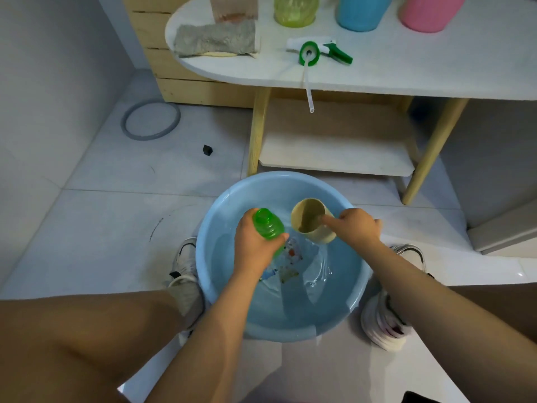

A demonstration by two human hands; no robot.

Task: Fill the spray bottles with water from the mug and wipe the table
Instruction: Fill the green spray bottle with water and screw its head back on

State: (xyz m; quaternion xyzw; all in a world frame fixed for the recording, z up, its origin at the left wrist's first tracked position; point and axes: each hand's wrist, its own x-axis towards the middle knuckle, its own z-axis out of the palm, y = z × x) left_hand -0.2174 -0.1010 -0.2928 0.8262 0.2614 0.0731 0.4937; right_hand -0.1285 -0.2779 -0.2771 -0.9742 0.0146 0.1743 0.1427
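Observation:
My left hand (pixel 255 248) grips an uncapped green spray bottle (pixel 268 223), held upright over a light blue basin (pixel 218 216) of water on the floor. Just to its right, my right hand (pixel 356 226) holds a beige mug (pixel 312 221) by its rim, thumb inside, tilted with its mouth facing me. The bottle's green and white spray head (pixel 318 52) lies on the white table (pixel 406 71), its tube hanging over the edge. A grey cloth (pixel 215 39) rests at the table's left end.
Yellow-green (pixel 295 10), blue (pixel 361 11) and pink (pixel 430 11) bottles stand at the table's back. A lower shelf (pixel 334 154) sits under it between wooden legs. A grey ring (pixel 151 120) and a small black cube (pixel 207 150) lie on the tiled floor. My shoes flank the basin.

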